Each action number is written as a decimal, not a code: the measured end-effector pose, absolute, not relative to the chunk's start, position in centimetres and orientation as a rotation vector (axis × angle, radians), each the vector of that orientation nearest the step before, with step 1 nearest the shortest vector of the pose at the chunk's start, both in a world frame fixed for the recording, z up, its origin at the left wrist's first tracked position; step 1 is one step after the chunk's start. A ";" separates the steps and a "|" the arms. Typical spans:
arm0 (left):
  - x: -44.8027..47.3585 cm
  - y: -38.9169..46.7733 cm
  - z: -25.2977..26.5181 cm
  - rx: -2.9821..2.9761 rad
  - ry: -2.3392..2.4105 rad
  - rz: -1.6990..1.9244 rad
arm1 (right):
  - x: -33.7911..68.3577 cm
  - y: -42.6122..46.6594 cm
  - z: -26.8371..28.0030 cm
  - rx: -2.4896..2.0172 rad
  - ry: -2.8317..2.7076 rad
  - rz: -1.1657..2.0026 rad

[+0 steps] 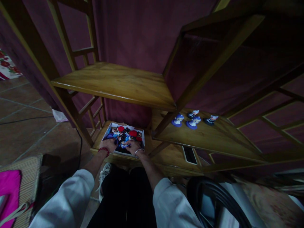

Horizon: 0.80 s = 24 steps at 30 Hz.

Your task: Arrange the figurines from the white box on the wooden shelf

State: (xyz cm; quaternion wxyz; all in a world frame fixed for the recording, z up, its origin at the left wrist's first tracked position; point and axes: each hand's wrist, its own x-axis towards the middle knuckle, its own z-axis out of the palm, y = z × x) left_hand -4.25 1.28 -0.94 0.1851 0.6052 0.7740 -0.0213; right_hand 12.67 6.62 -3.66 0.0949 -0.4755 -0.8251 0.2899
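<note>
A white cardboard box (143,136) full of small, colourful figurines (121,134) sits on the low wooden shelf in front of me. My left hand (108,144), with a red bead bracelet, reaches over the box's front left corner. Its fingers are curled round a dark purple figurine (116,142), mostly covered by the hand. My right hand (133,147), wearing a light bangle, is inside the front of the box. Its fingertips close on a blue and white figurine (124,145). Red round pieces (133,133) lie among the figurines behind my hands.
On the shelf to the right stand purple-based figurines (177,120) and dark-based ones (211,120). A phone (189,155) lies on the lower board. An upper wooden shelf (116,83) overhangs the box, and a slanting post (166,123) stands to its right. A cable (80,148) runs across the floor.
</note>
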 end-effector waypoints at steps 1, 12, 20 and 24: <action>-4.3 1.3 -1.0 1.700 2.184 -0.056 | 12.7 6.6 -3.7 -1.406 -2.438 0.857; -4.2 1.4 -1.3 1.701 2.194 -0.076 | 13.0 6.9 -4.8 -1.267 -2.348 0.892; -4.3 1.4 -1.0 1.690 2.185 -0.073 | 13.0 6.9 -4.1 -1.287 -2.345 0.857; -4.2 1.3 -0.9 1.696 2.186 -0.080 | 13.1 6.9 -4.0 -1.332 -2.297 0.880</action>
